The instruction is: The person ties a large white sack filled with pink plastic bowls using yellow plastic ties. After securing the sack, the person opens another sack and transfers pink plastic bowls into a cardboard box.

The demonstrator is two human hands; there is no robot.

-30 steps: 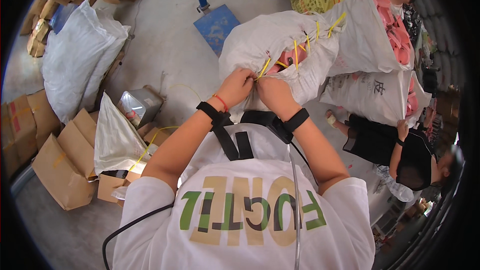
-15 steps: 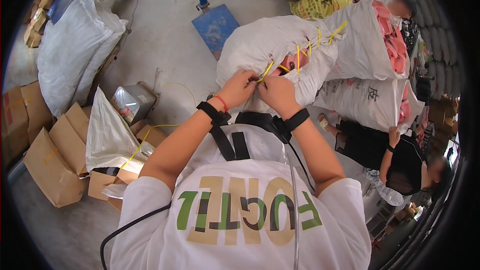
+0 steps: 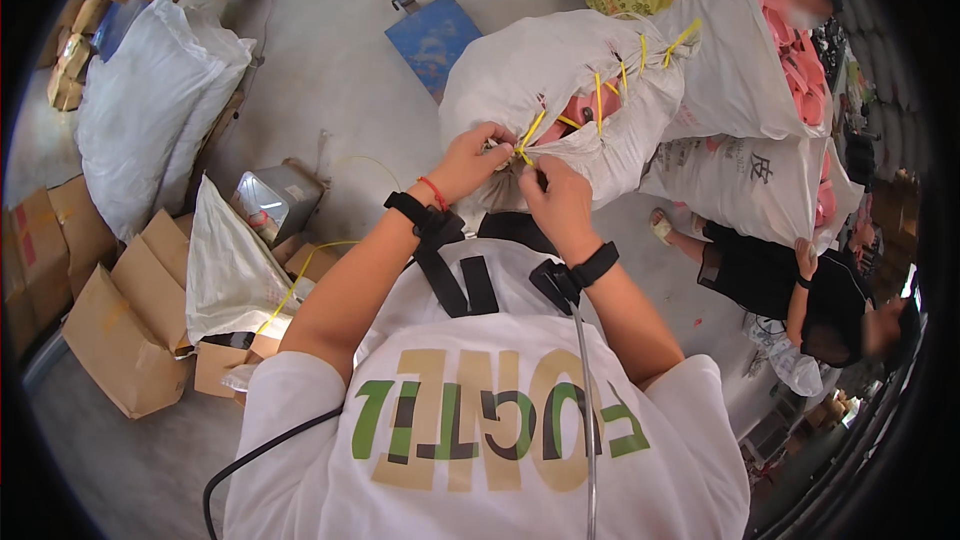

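A bulging white woven sack [image 3: 510, 70] lies in front of me, its gapped mouth laced across with yellow cord [image 3: 599, 105]. Pink pieces [image 3: 592, 110] show through the gap. At the near end of the lacing, my left hand [image 3: 474, 162] pinches the yellow cord where it crosses the sack's edge. Close beside it, my right hand [image 3: 560, 205] has its fingertips closed on the same cord's end, just below the crossing. The exact grip under the fingertips is partly hidden.
Two more white sacks [image 3: 720, 50] with pink pieces stand to the right, near a person in black [image 3: 780, 285] and another person behind. A blue platform scale [image 3: 432, 45] is ahead. Leftward are stuffed white bags [image 3: 150, 110], open cardboard boxes [image 3: 125, 325] and a metal box [image 3: 280, 202].
My hands have drawn slightly apart at the cord, with the right hand lower. More of the cord's crossing shows between them. The view has shifted a little.
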